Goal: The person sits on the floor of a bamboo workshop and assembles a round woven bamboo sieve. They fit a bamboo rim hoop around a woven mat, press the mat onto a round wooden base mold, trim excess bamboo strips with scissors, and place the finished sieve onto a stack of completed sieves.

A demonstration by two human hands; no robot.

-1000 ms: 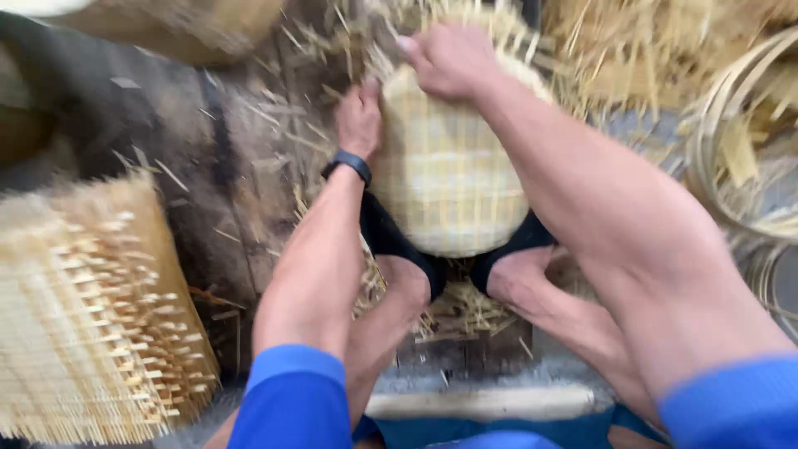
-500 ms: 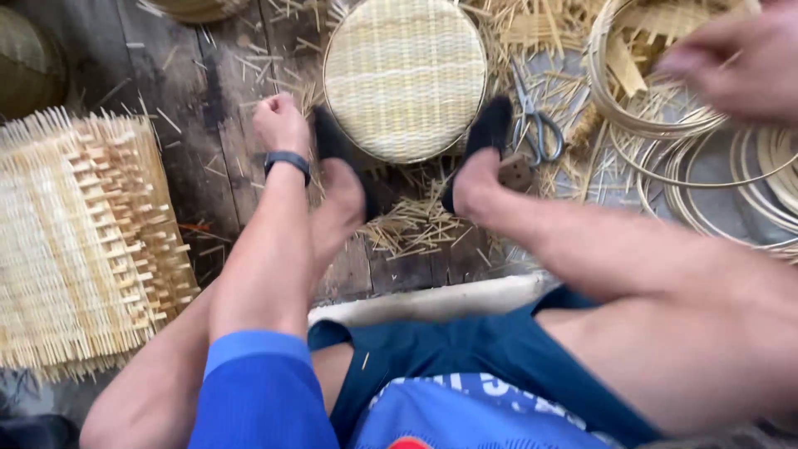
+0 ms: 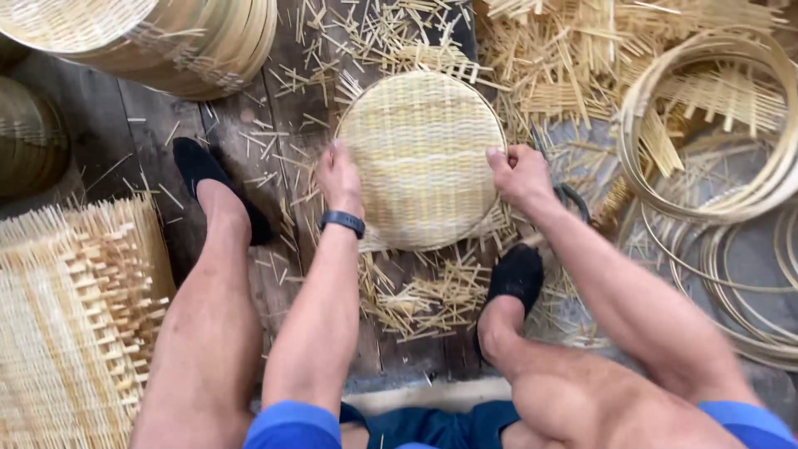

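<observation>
Bamboo tray [image 3: 420, 158] between both hands' fingers [image 3: 497, 158]

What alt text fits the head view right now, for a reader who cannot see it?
A seated person's left hand and right hand grip opposite edges of a round woven bamboo tray on a plank floor littered with bamboo offcuts; bamboo hoops lie to the right.
</observation>
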